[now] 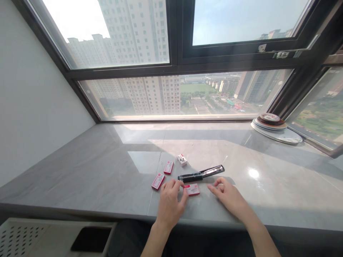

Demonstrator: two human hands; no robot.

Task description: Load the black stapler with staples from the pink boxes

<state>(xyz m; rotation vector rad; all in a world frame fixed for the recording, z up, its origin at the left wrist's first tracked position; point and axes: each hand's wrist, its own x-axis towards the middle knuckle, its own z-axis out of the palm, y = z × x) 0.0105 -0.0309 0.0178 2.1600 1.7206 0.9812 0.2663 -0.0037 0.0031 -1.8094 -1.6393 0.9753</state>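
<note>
Currently, left hand [171,198] at small red-and-white carton [193,189], unfolded black stapler [202,174] just beyond.
Left thumb and forefinger narrow at carton's left end; firm grip or light touch, cannot tell. Right hand [228,195], right of carton, fingers loosely curled, anything pinched cannot tell. Three similar cartons [168,167] left and farther off on grey countertop [107,171].

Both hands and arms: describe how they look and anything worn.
The ungloved left hand and ungloved right hand are each a grip of slim fingers and a thumb, with no ring showing. The bare left forearm and bare right forearm narrow toward the wrist, with no sleeve, watch, cable or marking in view.
</note>
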